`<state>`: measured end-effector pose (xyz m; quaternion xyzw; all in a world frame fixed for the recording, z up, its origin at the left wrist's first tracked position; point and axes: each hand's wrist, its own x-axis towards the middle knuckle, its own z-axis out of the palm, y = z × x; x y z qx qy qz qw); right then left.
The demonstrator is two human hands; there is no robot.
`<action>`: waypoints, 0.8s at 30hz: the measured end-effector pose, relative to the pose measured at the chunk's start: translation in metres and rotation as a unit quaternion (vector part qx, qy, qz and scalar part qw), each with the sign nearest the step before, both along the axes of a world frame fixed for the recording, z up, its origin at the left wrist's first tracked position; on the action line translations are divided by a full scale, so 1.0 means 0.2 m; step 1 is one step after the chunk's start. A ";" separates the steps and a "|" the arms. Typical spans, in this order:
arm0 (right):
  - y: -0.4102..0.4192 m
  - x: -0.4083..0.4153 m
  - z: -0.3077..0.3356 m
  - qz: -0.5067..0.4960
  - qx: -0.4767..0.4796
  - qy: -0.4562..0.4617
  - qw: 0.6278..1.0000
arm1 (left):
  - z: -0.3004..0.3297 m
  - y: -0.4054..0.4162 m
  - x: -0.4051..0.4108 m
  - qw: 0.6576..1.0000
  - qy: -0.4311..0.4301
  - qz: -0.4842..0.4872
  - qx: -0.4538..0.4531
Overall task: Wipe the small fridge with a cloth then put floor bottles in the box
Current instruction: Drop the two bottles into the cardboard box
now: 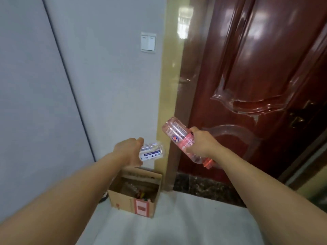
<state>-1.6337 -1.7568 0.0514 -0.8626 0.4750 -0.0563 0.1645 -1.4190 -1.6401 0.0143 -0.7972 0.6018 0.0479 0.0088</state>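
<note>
Bottle stage judged under way. A clear bottle [151,152] is gripped in the closed left hand [130,150], a pink bottle [182,138] in the closed right hand [200,142], both above the open box [123,197], already holding bottles. Fridge not in view.

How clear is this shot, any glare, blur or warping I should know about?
Head view: bright window glare on the glossy red door; slight motion blur softens the clear bottle in the left hand and the pink bottle in the right hand; wide-angle warping bends the wall seam and door frame; the cardboard box sits shaded.
</note>
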 end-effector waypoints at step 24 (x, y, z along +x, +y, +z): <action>-1.21 1.64 -0.61 0.326 0.075 0.117 0.935 | -0.58 -0.65 0.96 0.895 0.159 0.414 0.042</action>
